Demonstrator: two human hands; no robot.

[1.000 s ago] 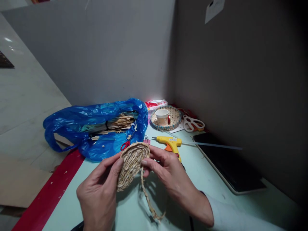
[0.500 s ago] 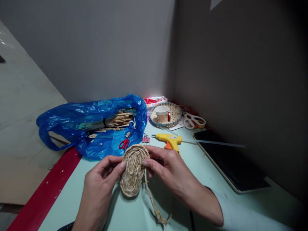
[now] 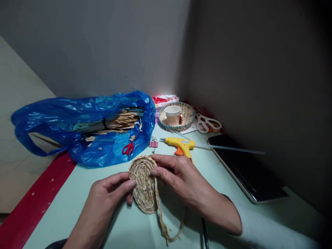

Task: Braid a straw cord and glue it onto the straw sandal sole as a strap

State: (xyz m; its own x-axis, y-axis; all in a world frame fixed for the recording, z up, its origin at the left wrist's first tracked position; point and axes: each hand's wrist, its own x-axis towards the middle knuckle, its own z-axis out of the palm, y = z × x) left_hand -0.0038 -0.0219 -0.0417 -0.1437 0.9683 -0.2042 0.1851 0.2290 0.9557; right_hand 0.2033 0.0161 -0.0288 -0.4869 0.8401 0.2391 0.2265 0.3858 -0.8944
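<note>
We have the oval coil (image 3: 144, 186) pinched at both edges, each grip nearly closed, parted only by the coil's thickness: our left hand (image 3: 110, 193) takes the left rim, our right hand (image 3: 178, 176) the upper right. The coil is held up over the tabletop (image 3: 140, 231), its braided tail (image 3: 162, 221) hanging from the right side. Beyond are the yellow glue gun (image 3: 183, 145), the pink binder clip (image 3: 153, 143) and, left, the blue bag (image 3: 88, 128).

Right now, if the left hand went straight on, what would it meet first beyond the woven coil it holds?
Likely the right hand, holding the woven coil from the other side; depth is unclear.
</note>
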